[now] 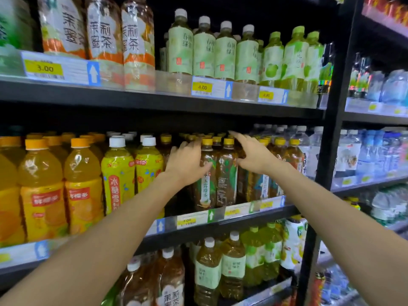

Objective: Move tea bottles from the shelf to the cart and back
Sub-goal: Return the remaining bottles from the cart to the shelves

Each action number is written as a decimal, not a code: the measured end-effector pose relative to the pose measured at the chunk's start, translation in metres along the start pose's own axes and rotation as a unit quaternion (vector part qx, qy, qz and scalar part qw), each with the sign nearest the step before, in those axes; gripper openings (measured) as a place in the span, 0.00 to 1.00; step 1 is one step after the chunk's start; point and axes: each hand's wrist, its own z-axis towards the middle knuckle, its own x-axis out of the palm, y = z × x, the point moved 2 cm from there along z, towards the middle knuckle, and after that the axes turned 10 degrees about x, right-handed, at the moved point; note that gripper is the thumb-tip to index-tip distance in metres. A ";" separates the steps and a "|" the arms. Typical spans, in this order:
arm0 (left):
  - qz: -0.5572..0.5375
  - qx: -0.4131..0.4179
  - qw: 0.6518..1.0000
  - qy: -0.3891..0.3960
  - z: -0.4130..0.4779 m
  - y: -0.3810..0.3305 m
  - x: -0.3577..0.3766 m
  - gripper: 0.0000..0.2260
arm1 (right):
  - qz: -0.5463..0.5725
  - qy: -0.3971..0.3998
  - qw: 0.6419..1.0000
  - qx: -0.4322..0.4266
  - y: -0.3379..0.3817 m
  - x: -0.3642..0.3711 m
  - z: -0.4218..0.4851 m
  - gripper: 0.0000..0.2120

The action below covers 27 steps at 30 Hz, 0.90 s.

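Shelving (167, 107) of dark metal, stocked in tiers with bottled drinks. On the middle tier, at centre: tea bottles (227, 173), brown liquid, yellow caps, upright in rows running back into the dark, the 2 front ones side by side at the shelf edge.

Left hand (187, 164) raised to the left one of those 2 front bottles, fingers straight and spread beside its neck, thumb lying across its shoulder; released, not closed round anything. Right hand (254, 155) just right of the same 2 bottles, fingers extended and apart, forefinger stretched out above the caps of the rows behind; likewise released, grasping nothing. Both forearms bare, entering from the lower edge of the view.

Left of the tea on the same tier: yellow-labelled bottles (118, 177) with white caps, then orange drink bottles (42, 184) with orange caps. Right of the tea, past the upright post: water bottles (364, 155).

On the tier above: pale-green-labelled bottles (199, 51) with white caps, over a price tag (202, 87) reading 4.00; farther left, a second tag (44, 68) reading 3.00. On the tier below: amber-filled bottles (208, 272), white caps, green labels.
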 end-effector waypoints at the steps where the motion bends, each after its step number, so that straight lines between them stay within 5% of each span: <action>1: -0.015 -0.002 1.000 -0.010 -0.001 -0.001 0.001 0.32 | 0.015 0.012 1.000 -0.006 -0.002 0.002 0.002 0.42; 10: -0.040 -0.057 0.996 -0.061 -0.008 -0.010 0.014 0.24 | 0.134 0.017 0.988 -0.080 -0.022 0.023 0.014 0.37; 20: -0.079 -0.130 0.986 -0.062 -0.012 -0.030 0.015 0.26 | 0.132 -0.033 0.988 -0.069 -0.021 0.030 0.016 0.39; 27: -0.087 -0.158 0.982 -0.057 -0.013 -0.037 0.021 0.28 | 0.185 0.047 0.976 -0.101 -0.028 0.025 0.017 0.40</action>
